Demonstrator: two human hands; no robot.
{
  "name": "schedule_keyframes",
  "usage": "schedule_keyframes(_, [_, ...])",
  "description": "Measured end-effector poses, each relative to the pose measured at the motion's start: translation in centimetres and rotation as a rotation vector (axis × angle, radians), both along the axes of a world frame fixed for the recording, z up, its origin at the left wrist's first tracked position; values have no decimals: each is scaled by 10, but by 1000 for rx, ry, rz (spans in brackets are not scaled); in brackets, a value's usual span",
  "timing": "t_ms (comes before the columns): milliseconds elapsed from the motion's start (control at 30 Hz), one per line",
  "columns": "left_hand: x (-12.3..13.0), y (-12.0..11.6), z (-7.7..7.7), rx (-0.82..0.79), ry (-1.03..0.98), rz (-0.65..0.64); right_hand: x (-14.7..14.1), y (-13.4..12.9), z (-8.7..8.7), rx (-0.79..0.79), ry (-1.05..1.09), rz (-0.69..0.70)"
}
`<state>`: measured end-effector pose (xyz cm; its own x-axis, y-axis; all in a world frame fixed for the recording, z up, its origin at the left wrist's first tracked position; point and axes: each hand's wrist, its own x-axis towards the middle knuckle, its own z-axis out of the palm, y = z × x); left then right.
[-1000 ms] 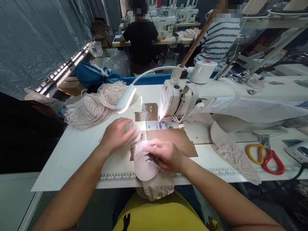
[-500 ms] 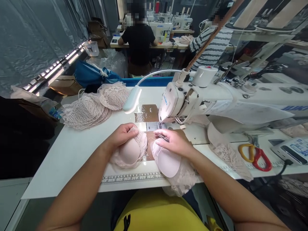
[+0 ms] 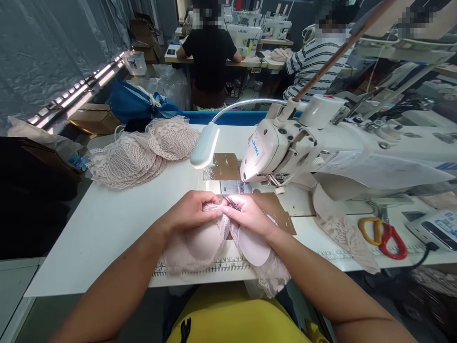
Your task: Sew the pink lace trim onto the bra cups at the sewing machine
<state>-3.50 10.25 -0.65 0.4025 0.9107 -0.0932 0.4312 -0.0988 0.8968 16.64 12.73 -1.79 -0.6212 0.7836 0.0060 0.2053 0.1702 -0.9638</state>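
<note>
My left hand point(image 3: 194, 209) pinches the lace edge of a pale pink bra cup point(image 3: 205, 243), which hangs over the ruler tape at the table's front. Close against it, my right hand point(image 3: 248, 214) grips the same bra near its middle. A slim dark metal tool point(image 3: 232, 203) sticks out between the right fingers; its exact kind is unclear. Below that hand lies the second padded cup point(image 3: 254, 247), with lace hanging over the table edge. Both hands are just in front of the sewing machine point(image 3: 266, 152), and the fingertips meet.
A pile of lace cups point(image 3: 128, 162) lies on the left of the white table point(image 3: 85, 228). A lamp point(image 3: 205, 145) hangs over the table by the machine head. At right are scissors point(image 3: 392, 240) and a lace strip point(image 3: 342, 233). Two people sit farther back.
My left hand has moved right, bringing its cup against the right hand. The fingertips now meet at the lace edge. The view has shifted slightly.
</note>
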Motion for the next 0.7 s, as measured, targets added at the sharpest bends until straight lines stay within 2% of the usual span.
schedule_keyframes(133, [3, 3, -5, -157, -153, -20, 8, 4, 2, 76, -31, 2])
schedule_keyframes(300, [2, 4, -8, -279, -264, -17, 20, 11, 5, 67, -54, 50])
schedule_keyframes(500, [3, 4, -13, -337, -277, 0, 18, 9, 7, -13, -71, 72])
schedule_keyframes(700, [5, 5, -12, -344, -253, -20, 12, 5, 11, 65, -24, 49])
